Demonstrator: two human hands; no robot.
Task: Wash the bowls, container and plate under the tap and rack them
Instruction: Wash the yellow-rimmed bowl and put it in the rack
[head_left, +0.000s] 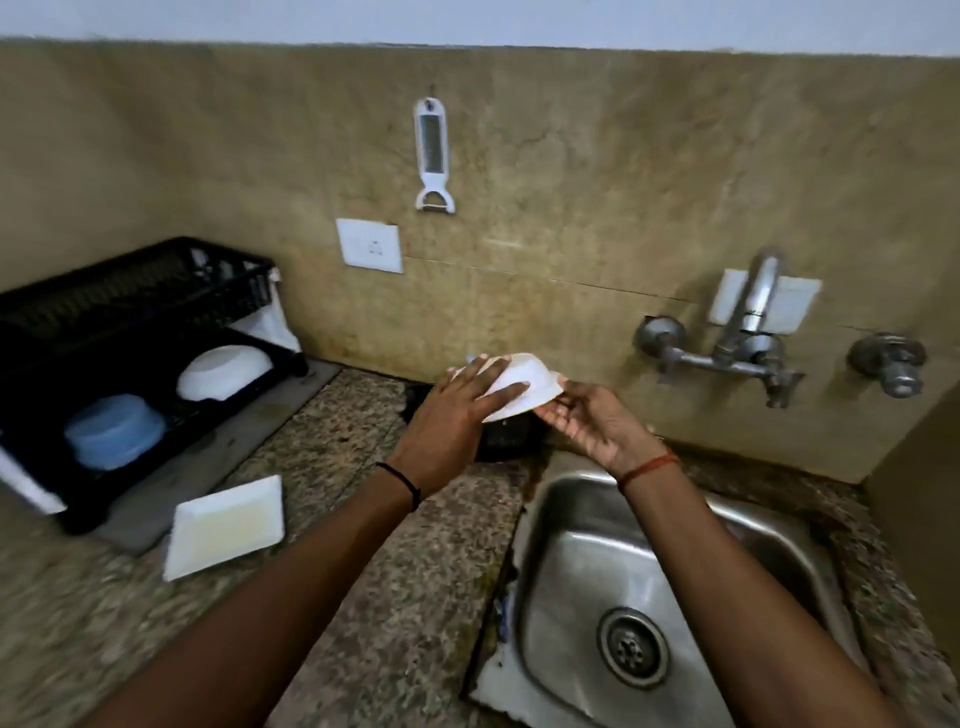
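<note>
White bowl (524, 387) (rim half-hidden) between hands.

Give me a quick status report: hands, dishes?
Both hands, left and right, on white bowl. Bowl, blue container racked. Plate on counter. Nothing blocking.

Counts, head view:
- Bowls: 2 white, one (524, 387) mid-frame, one (223, 371) in the rack at left.
- Container: 1, blue (114, 431), left.
- Plate: 1, square (224, 526), lower left.
- Rack: 1 (130, 291), upper left.
- Sink: 1 (571, 525), lower right.
- Tap: 1 (748, 332), right.
- Peeler: 1 (434, 156), top centre.
- Hands: 2 (452, 415) (597, 423).
</note>
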